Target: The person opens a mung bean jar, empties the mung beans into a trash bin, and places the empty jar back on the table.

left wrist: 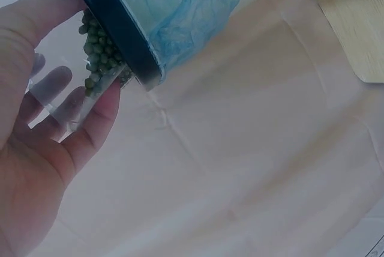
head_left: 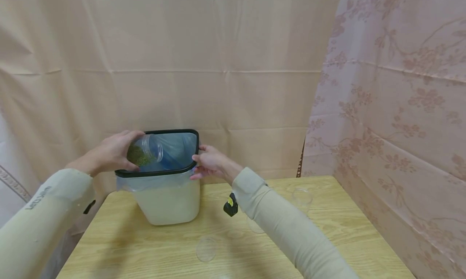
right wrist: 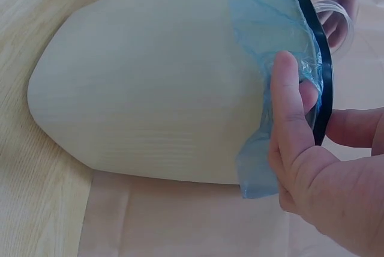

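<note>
A cream-coloured waste bin (head_left: 165, 204) with a black rim (head_left: 172, 131) and a blue plastic liner (head_left: 178, 147) stands on the table. My left hand (head_left: 115, 151) holds a clear jar (head_left: 155, 143) tilted over the bin's mouth, its open end facing inward. Small green beans (head_left: 140, 157) lie along the jar's lower side; in the left wrist view the beans (left wrist: 99, 53) show through the clear wall. At the opposite side, my right hand (head_left: 212, 162) grips the rim, with fingers (right wrist: 289, 98) outside over the liner's folded edge and the thumb on the inner side.
Clear round discs lie on the wooden table (head_left: 145, 250): one disc (head_left: 206, 249) near the front, another disc (head_left: 302, 195) to the right. A small black object with a yellow patch (head_left: 231, 205) is by the right cuff. Beige curtain (head_left: 236, 68) hangs behind, floral cloth (head_left: 400, 129) at right.
</note>
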Tool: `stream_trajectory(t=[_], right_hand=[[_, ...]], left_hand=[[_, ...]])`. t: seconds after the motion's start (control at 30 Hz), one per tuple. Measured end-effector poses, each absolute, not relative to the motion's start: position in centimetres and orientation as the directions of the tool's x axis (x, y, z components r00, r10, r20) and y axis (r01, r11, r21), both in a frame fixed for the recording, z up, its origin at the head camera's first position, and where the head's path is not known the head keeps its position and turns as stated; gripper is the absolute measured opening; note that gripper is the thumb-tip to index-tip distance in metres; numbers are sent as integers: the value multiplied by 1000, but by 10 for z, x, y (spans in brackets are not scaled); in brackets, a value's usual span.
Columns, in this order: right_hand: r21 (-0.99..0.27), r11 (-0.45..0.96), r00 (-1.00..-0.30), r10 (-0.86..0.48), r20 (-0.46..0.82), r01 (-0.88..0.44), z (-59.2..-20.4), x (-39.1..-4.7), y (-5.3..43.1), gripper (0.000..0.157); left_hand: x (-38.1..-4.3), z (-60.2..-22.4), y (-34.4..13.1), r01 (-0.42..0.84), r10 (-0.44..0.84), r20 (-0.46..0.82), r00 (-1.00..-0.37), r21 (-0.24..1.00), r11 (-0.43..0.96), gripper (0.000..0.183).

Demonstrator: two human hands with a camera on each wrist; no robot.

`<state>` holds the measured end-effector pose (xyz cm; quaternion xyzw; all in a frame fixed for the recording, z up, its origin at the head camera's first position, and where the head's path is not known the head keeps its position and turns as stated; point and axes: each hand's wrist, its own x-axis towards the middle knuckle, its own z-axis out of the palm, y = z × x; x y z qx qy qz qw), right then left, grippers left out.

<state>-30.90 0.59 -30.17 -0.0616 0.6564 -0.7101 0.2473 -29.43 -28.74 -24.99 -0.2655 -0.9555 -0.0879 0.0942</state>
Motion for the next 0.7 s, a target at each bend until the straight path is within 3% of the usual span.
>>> stream_trajectory(t=[0.7], right_hand=[[-966,4,-876,-420,-237,259,-300,-307,6,66]], left_hand=[[-297,-248,-272,578,578,207,-789,-69,813,97]])
